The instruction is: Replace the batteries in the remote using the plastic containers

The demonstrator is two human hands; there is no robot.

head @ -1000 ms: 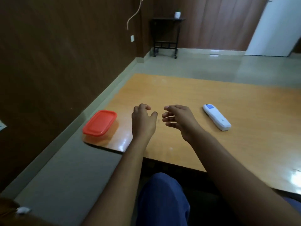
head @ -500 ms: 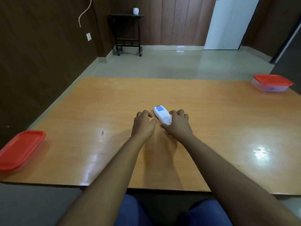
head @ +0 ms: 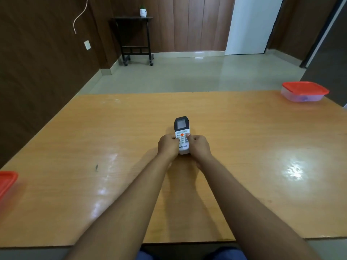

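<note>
A white remote (head: 182, 133) with a dark screen end and an orange button is held face up over the middle of the wooden table (head: 244, 147). My left hand (head: 167, 147) grips its left side and my right hand (head: 199, 148) grips its right side, thumbs on the keypad. A clear plastic container with a red lid (head: 304, 91) stands at the table's far right corner. Another red-lidded container (head: 6, 182) shows partly at the left edge of the table.
A small dark mark (head: 96, 167) lies on the table left of my arms. Beyond the table is open tiled floor, a black wheeled stand (head: 137, 40) with a small white pot against the wall, and a white door (head: 249, 25).
The view has swung right, centring the table. Both hands closed on the remote, lifted it and turned it keypad-up; half a second ago it lay face down between them.
</note>
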